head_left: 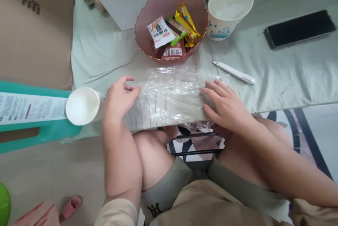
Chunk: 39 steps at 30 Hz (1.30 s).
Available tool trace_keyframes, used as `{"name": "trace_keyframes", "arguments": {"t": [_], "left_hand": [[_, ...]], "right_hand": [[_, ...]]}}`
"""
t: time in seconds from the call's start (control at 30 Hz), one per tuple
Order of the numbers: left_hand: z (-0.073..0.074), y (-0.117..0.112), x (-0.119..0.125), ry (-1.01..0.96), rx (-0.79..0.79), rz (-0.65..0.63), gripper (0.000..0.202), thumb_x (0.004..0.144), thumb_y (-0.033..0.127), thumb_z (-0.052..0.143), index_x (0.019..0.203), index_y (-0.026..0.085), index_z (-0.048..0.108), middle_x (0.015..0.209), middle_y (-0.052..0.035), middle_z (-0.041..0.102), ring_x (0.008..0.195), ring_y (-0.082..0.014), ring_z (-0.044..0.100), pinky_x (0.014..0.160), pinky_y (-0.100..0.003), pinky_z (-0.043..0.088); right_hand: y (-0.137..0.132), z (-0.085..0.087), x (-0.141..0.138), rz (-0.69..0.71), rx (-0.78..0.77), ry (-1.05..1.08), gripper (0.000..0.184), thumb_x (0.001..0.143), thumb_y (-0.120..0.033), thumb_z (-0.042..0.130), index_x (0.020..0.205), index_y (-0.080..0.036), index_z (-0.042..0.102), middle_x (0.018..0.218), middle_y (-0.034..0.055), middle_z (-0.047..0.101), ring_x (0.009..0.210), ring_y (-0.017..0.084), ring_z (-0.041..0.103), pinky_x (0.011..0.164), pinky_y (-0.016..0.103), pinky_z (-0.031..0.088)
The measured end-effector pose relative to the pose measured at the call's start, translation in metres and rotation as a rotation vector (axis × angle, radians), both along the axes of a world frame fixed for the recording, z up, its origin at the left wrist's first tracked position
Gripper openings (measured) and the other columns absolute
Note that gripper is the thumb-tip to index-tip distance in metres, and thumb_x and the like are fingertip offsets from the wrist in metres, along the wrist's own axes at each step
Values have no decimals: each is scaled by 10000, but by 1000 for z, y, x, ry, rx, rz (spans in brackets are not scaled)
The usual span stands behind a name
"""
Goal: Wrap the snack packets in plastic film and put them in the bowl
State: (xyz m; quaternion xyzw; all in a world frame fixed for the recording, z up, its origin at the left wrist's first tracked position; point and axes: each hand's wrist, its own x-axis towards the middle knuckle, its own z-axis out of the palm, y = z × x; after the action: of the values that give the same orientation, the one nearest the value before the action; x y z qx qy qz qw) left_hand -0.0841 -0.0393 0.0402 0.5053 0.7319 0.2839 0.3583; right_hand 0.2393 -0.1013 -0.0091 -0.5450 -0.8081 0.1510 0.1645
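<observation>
Cloth-covered table (pixel 287 74); plain greyish floor (pixel 81 169); patterned mat (pixel 299 127) below.

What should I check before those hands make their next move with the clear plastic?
1. Clear plastic smooth: not ok, it is wrinkled.
2. Left hand free: ok, it holds nothing.
3. Right hand at the plastic: ok, over its right side.
4. White cutter safely shut: cannot tell, detail too small.
5. Left-side paper cup well clear of the left forearm: not ok, they look close together.
</observation>
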Motion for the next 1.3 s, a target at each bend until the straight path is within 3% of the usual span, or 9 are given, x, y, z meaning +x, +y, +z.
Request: {"name": "trace_keyframes", "arguments": {"t": [0.07,0.13,0.27,0.5,0.67,0.8,0.93,1.07,1.3], "left_hand": [[18,-13,12,399,129,-114,381,741,379,749,1109,297,694,1064,-30,651,891,-269,660,903,-475,483],[27,-29,32,374,230,-462,331,814,391,687,1136,314,706,1288,-45,632,1189,-304,634,1057,-463,474],[5,-42,65,330,37,-979,550,767,350,765,1307,327,660,1577,-34,506,1535,-371,338,1255,-569,302],[-21,-26,54,404,27,-829,707,793,365,752,1461,265,544,1662,-96,385,1571,-346,271,1278,-537,261],[-17,-23,43,331,150,-662,776,834,325,708,1549,269,409,1611,-97,461,1480,-276,444,1254,-453,326],[-10,-29,43,202,285,-535,555,810,311,716,1351,251,610,1449,-82,624,1379,-266,551,1219,-420,380],[10,-50,54,-17,470,-661,351,744,415,787,1040,232,739,1161,-84,755,1261,-302,642,1168,-446,446],[9,-63,71,171,430,-952,510,693,331,836,1177,219,719,1390,-115,669,1417,-373,518,1201,-545,404],[-26,-43,60,228,586,-768,101,887,236,646,934,201,728,1308,-100,687,1264,-272,639,1083,-438,537]], "right_hand": [[11,-6,5,-27,-10,-22,471,914,-272,532,1372,-186,599,1538,173,533,1476,445,417,1145,671,396],[18,-7,7,-26,-18,-37,463,891,-240,531,1342,-182,616,1535,177,534,1472,448,422,1141,682,394],[10,4,10,62,37,12,502,834,-165,512,1322,-191,622,1572,147,504,1505,389,401,1195,655,346],[-19,1,20,289,-39,-52,610,813,-206,636,1420,-250,585,1609,107,467,1526,382,371,1203,682,321],[-11,-7,24,314,-81,10,304,830,-130,588,1071,-247,730,1505,88,591,1455,334,492,1179,640,385],[-12,5,23,338,-60,170,179,858,-135,549,832,-235,695,1380,67,684,1403,317,552,1179,638,376],[-14,19,26,109,61,477,114,880,-175,575,847,-252,653,1020,31,785,1135,256,725,1191,578,399],[-10,22,28,-252,161,699,44,869,-211,658,846,-248,662,805,-10,743,769,186,745,925,433,607],[7,14,23,-386,322,998,31,857,-281,720,864,-260,700,749,-23,698,661,153,704,629,318,586]]}}
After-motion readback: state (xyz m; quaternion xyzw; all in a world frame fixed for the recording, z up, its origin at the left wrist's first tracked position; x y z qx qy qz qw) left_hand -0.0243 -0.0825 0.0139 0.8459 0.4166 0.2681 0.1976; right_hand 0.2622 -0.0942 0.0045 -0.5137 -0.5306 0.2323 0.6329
